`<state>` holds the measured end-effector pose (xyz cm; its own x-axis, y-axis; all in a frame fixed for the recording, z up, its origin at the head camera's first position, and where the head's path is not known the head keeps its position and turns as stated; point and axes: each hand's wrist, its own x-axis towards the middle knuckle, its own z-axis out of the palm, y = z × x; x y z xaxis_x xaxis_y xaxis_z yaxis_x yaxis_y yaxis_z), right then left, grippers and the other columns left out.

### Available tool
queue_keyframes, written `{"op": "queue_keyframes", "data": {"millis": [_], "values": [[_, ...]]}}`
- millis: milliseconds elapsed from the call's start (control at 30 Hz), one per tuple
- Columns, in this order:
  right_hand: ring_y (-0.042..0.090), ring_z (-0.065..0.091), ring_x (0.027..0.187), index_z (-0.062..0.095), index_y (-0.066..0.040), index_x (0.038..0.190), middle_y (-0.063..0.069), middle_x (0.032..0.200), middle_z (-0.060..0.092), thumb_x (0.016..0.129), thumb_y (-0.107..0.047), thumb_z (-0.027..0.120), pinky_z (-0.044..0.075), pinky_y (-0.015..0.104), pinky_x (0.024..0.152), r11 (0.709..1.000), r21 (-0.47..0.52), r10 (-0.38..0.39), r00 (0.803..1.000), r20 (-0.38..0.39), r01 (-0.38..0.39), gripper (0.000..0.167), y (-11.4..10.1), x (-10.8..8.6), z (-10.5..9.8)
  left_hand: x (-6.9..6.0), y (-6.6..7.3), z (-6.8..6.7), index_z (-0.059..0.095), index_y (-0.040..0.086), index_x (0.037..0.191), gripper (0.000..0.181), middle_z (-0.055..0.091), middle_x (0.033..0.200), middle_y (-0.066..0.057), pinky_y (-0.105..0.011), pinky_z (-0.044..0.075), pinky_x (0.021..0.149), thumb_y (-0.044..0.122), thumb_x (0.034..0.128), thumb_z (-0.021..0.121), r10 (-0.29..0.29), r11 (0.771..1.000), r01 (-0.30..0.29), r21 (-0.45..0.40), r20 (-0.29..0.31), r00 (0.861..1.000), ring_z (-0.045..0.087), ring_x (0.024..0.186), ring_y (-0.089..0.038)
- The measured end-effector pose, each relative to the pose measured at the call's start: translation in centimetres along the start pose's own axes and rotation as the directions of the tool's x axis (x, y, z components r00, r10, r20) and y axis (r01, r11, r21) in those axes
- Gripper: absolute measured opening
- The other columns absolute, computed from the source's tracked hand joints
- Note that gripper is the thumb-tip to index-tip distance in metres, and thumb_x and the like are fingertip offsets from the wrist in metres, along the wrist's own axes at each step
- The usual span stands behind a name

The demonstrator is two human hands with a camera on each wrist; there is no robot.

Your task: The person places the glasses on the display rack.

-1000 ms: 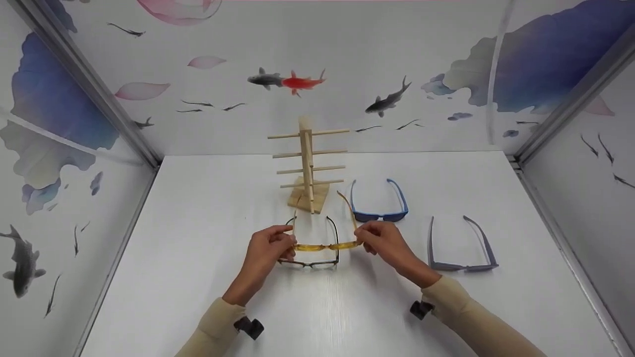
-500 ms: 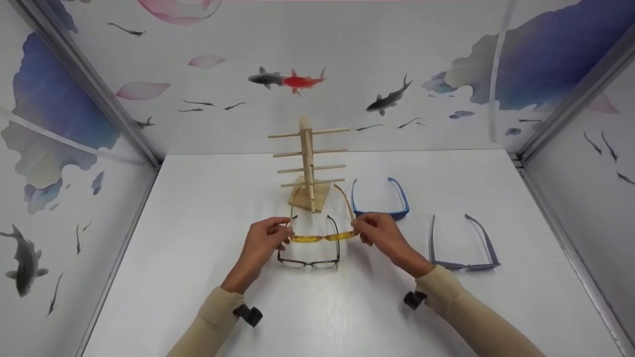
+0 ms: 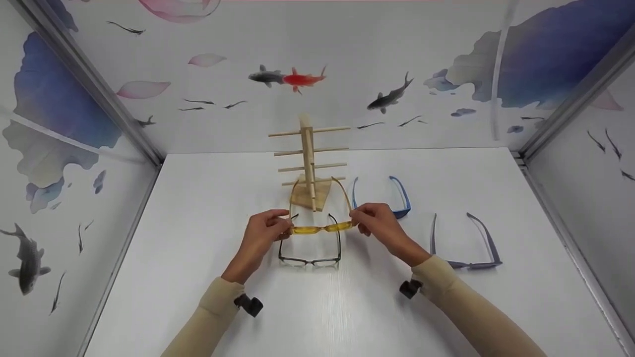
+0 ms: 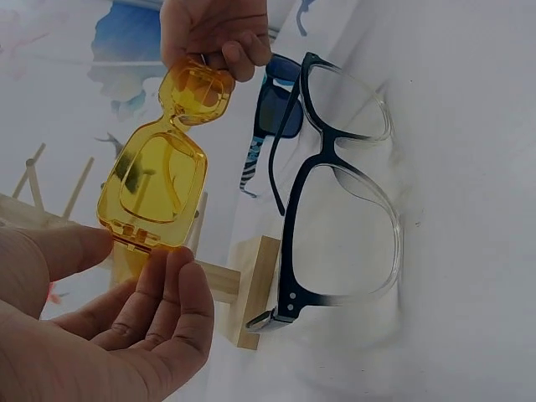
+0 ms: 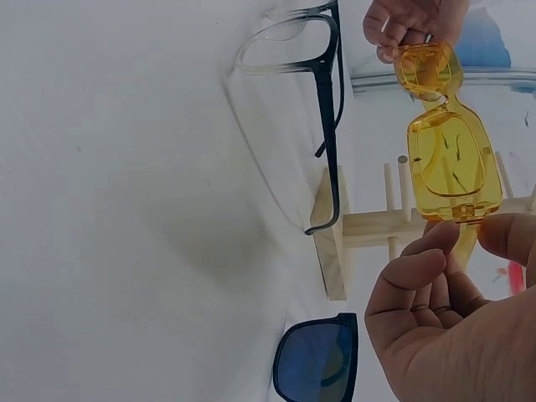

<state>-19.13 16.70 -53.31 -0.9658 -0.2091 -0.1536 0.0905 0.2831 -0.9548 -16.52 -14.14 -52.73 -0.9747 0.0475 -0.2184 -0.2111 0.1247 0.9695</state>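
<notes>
Yellow see-through glasses (image 3: 306, 230) hang above the table between both hands, temples opened out and pointing away toward the wooden stand (image 3: 308, 163). My left hand (image 3: 263, 238) pinches them at the left hinge corner between thumb and fingers. At the opposite hinge my right hand (image 3: 384, 230) pinches the frame in the same way. Below the yellow pair, black-and-clear glasses (image 4: 295, 209) stand on the table, temples unfolded. The stand has a square base, an upright post and several pairs of pegs; no glasses hang on its pegs.
Blue sunglasses (image 3: 404, 198) lie right of the stand, partly hidden behind my right hand. Farther right are grey glasses (image 3: 474, 265) with unfolded temples. Printed walls enclose the white table (image 3: 198, 198) at the back and sides.
Both hands have carried the yellow glasses forward toward the stand and levelled them. The temple tips now reach the lowest pegs in the head view. The other glasses stay in place.
</notes>
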Motion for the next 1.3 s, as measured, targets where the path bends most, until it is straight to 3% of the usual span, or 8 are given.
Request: {"op": "queue_keyframes", "data": {"millis": [167, 367, 700, 1033, 1300], "values": [[0.019, 0.061, 0.08, 0.08, -0.002, 0.108, 0.014, 0.093, 0.073, 0.108, -0.023, 0.069, 0.052, 0.025, 0.068, 1.0, 0.003, -0.002, 1.0, 0.005, 0.002, 0.024, -0.2, 0.7, 0.0, 0.5, 0.1, -0.2, 0.071, -0.003, 0.138, 0.034, 0.079, 0.113, -0.017, -0.043, 0.065, 0.095, 0.008, 0.1063, 0.07, 0.0, 1.0, 0.0, 0.03, -0.005, 1.0, 0.077, 0.099, -0.024], [0.019, 0.061, 0.079, 0.079, -0.002, 0.105, 0.021, 0.095, 0.073, 0.107, -0.023, 0.07, 0.052, 0.025, 0.068, 1.0, 0.005, -0.001, 1.0, 0.003, 0.001, 0.024, -0.5, 1.4, 0.0, 1.1, 0.4, -0.4, 0.07, -0.003, 0.14, 0.036, 0.078, 0.12, -0.022, -0.042, 0.064, 0.096, 0.012, 0.1068, 0.07, -0.003, 0.999, 0.003, 0.046, -0.007, 1.0, 0.077, 0.1, -0.024], [0.019, 0.061, 0.079, 0.079, 0.0, 0.103, 0.009, 0.091, 0.072, 0.107, -0.023, 0.069, 0.052, 0.025, 0.068, 1.0, 0.022, 0.006, 1.0, -0.009, -0.005, 0.026, -0.6, 2.5, 0.3, 2.3, 0.6, -0.7, 0.068, -0.004, 0.142, 0.04, 0.078, 0.121, -0.021, -0.04, 0.065, 0.094, 0.013, 0.1059, 0.07, 0.003, 0.999, -0.002, 0.046, -0.014, 1.0, 0.077, 0.103, -0.026], [0.02, 0.061, 0.081, 0.078, 0.001, 0.109, 0.011, 0.095, 0.073, 0.108, -0.027, 0.068, 0.052, 0.027, 0.068, 0.999, 0.033, -0.002, 1.0, -0.015, 0.002, 0.029, -0.2, 3.6, 0.4, 3.7, 0.2, -1.1, 0.067, -0.005, 0.144, 0.041, 0.077, 0.122, -0.021, -0.044, 0.063, 0.099, 0.013, 0.1071, 0.07, 0.009, 1.0, -0.009, 0.023, 0.004, 1.0, 0.077, 0.107, -0.03], [0.02, 0.061, 0.08, 0.078, 0.0, 0.104, 0.01, 0.094, 0.072, 0.108, -0.026, 0.068, 0.051, 0.027, 0.067, 0.999, 0.048, -0.005, 1.0, -0.023, 0.006, 0.028, 0.3, 4.2, 0.9, 4.5, -0.2, -1.4, 0.064, -0.006, 0.147, 0.043, 0.072, 0.132, -0.028, -0.038, 0.063, 0.097, 0.014, 0.1096, 0.067, -0.014, 1.0, 0.013, 0.015, 0.006, 1.0, 0.076, 0.112, -0.033]]}}
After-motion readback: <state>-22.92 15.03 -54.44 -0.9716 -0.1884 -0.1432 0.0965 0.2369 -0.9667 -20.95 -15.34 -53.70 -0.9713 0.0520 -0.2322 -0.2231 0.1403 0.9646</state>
